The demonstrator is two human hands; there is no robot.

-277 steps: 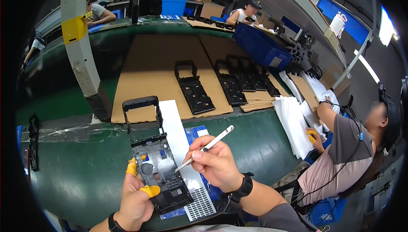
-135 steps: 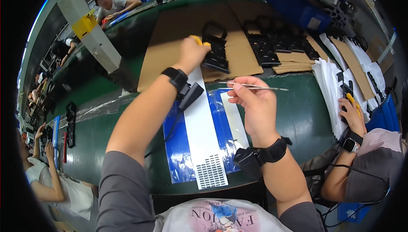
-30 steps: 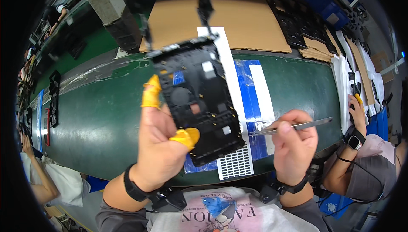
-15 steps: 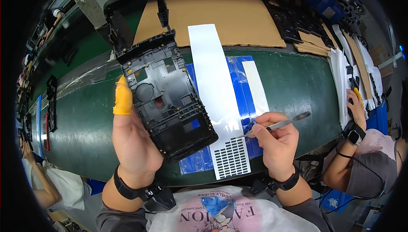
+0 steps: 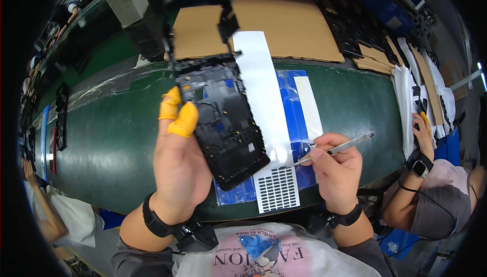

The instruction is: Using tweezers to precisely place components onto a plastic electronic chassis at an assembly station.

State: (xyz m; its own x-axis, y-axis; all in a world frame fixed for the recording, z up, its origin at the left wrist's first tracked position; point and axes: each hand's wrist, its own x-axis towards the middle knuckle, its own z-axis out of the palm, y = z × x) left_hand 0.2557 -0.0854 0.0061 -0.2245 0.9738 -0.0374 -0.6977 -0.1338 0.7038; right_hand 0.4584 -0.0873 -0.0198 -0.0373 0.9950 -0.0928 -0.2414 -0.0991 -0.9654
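Note:
My left hand point(image 5: 178, 175), with yellow finger cots on the thumb and a finger, grips a black plastic housing point(image 5: 223, 119) by its left side. The housing is held up over the bench, its ribbed inside showing and a loop-shaped frame at its far end. In my right hand point(image 5: 337, 175) a pair of metal tweezers point(image 5: 350, 144) is pinched, the tips pointing left. Those tips are at the upper edge of the rows of small black pads point(image 5: 279, 190) on a long white backing strip point(image 5: 261, 89). Whether a pad is between them is too small to tell.
Blue plastic sheeting point(image 5: 299, 109) lies under the strip on the green bench point(image 5: 355, 109), with a narrow cream strip point(image 5: 309, 104) on it. Cardboard point(image 5: 284, 33) covers the far side. Black parts point(image 5: 350, 28) are piled at far right. Another person's hand point(image 5: 422, 137) is at the right.
My left hand has moved right with the housing, which is now turned more edge-on. A second yellow finger cot has come into view. My right hand and tweezers have shifted slightly right.

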